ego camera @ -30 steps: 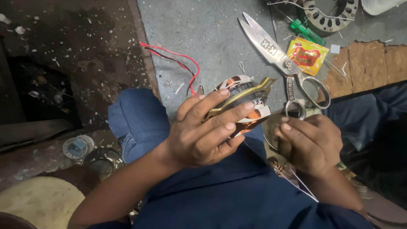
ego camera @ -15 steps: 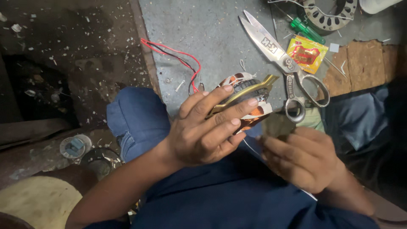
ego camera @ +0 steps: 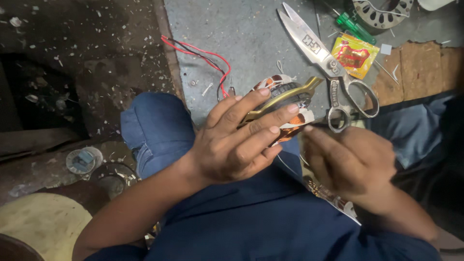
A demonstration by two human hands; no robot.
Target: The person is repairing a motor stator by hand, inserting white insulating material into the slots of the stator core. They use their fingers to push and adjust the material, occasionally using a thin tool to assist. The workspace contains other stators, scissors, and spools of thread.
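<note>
We hold the wound motor stator [ego camera: 285,104] over our lap, left hand [ego camera: 237,140] fingers wrapped across it. Our right hand [ego camera: 353,162] sits beside it, blurred; its grip is unclear. We judge winding work underway, needing steady fingertip control.

The left hand [ego camera: 237,145] sits at the middle of the frame, back toward the camera, its forearm rising from the lower left. Its four fingers [ego camera: 270,115] stretch up and to the right, slightly spread and gently curled — closed around what it holds. The right hand [ego camera: 353,162] lies just right of centre, blurred, back upward, fingers bent and pointing left toward the left fingertips; whether it pinches anything cannot be told. Its wrist runs off to the lower right.
</note>
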